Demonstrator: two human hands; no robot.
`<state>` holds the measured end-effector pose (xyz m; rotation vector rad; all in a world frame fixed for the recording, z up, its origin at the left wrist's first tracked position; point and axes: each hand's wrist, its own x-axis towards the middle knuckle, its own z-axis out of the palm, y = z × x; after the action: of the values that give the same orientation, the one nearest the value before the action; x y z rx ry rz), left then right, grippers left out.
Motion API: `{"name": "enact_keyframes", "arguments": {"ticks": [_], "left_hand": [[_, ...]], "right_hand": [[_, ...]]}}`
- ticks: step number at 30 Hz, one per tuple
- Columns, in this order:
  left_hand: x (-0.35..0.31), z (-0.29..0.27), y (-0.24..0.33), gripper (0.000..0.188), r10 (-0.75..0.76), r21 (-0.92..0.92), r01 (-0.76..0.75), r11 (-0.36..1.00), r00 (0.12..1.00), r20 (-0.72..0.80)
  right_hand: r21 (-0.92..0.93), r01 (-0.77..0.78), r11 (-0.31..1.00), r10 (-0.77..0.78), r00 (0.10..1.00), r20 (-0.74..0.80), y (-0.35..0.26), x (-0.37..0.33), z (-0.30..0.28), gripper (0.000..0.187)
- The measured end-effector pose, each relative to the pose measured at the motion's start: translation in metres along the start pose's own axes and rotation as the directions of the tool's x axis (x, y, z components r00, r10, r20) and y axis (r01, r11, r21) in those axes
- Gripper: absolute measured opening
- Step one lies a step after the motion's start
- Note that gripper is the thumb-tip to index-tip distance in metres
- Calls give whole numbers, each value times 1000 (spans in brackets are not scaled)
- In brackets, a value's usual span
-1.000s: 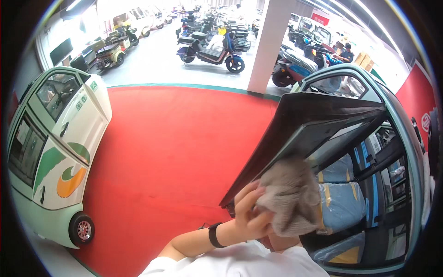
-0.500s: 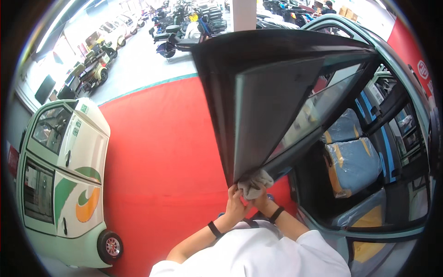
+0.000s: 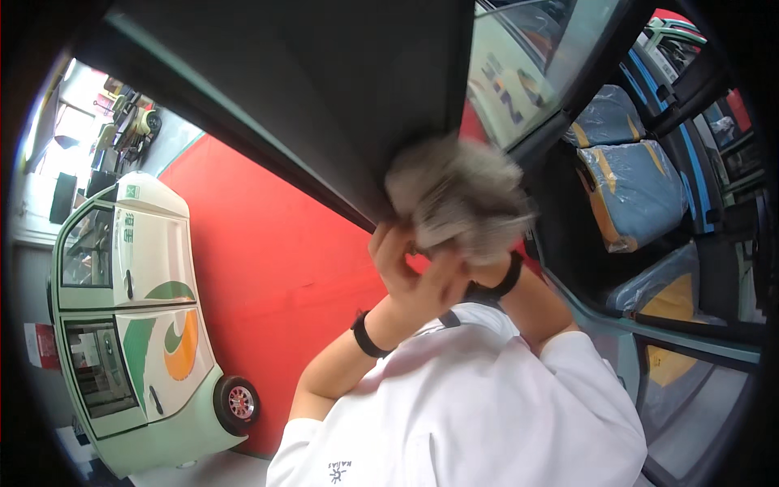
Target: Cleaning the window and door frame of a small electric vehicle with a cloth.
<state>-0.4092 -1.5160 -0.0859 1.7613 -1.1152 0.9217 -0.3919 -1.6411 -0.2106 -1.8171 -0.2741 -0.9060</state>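
A grey cloth point(image 3: 458, 199), blurred with motion, is pressed against the dark inner panel of an open car door point(image 3: 324, 89) that fills the top of the view. My left hand point(image 3: 406, 268) is just below the cloth, fingers curled at the door's lower edge and touching the cloth. My right hand is hidden behind the cloth; only its wrist with a black band point(image 3: 507, 280) shows. A black band also sits on my left wrist. My white shirt point(image 3: 462, 406) fills the lower middle.
The car's cabin opens at the right, with seats in blue and yellow plastic covers point(image 3: 633, 183). A small pale green car with an orange and green emblem point(image 3: 138, 325) is parked at left on the red floor point(image 3: 268, 260).
The door panel has come much closer and now fills the top of the view. The cloth and both hands have risen along the door's lower edge.
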Motion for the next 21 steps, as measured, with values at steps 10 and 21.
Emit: {"name": "enact_keyframes", "arguments": {"ticks": [10,21], "left_hand": [[-179,-7,-37,62,-366,1,402,916,834,413],[-165,40,-24,70,-369,65,373,926,854,367]], "right_hand": [[-221,-19,975,39,996,86,29,-120,35,75],[-242,-163,956,209,962,175,37,-99,-7,69]]}}
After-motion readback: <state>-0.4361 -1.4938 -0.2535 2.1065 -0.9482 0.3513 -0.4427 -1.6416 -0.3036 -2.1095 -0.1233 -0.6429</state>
